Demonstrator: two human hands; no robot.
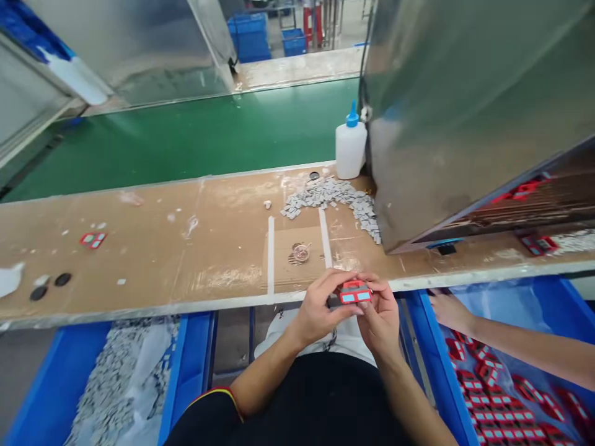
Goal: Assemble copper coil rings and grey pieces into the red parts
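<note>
Between my two hands is a small red plastic part [356, 292] with two pale blue rectangular windows on its front. My left hand [320, 305] grips its left side, fingers on top and thumb below. On the other side, my right hand [382, 313] has its thumb at the lower edge and fingers round the right end. The part is held just over the bench's front edge. Beyond my hands, a small round clear dish [300, 253] sits on a cardboard piece [304, 238] taped down with white strips. Behind it spreads a pile of small grey rectangular pieces [325, 195].
A white squeeze bottle [351, 145] stands by the metal housing [446, 124]. Past the bench runs a green belt [186, 133]. The left blue bin [188, 365] holds grey pieces; the right one [434, 365] holds red parts, with another person's arm [520, 347] over it.
</note>
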